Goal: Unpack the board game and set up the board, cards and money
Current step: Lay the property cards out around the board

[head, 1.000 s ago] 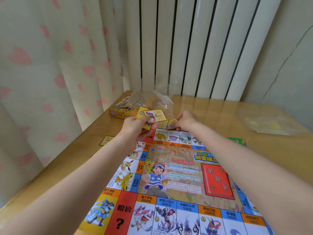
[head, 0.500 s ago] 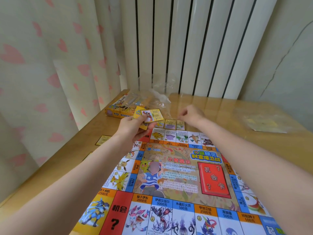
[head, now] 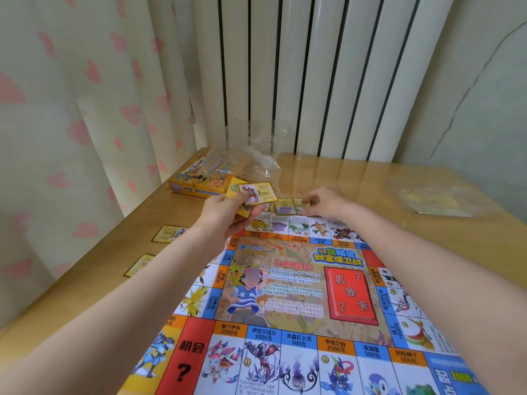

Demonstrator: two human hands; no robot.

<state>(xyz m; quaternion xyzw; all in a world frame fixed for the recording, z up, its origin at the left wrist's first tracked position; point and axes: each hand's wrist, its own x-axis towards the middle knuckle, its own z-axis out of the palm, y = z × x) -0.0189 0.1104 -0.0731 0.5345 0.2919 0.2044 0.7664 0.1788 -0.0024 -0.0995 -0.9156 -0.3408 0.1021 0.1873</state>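
Bare tabletop [head: 422, 240] lies open to the right of the right hand [head: 328, 203], up to a flat clear packet [head: 436, 199] near the far right edge. Beyond the left hand [head: 228, 215], the game box [head: 199, 181] and crumpled plastic bag [head: 256, 163] block the far left corner. Left of the left forearm, two cards [head: 171, 233] lie flat on the table. The board [head: 299, 309] fills the space beneath both forearms.

Wooden table [head: 427, 252] carries game board [head: 299, 295], box [head: 196, 181], cards [head: 171, 233].
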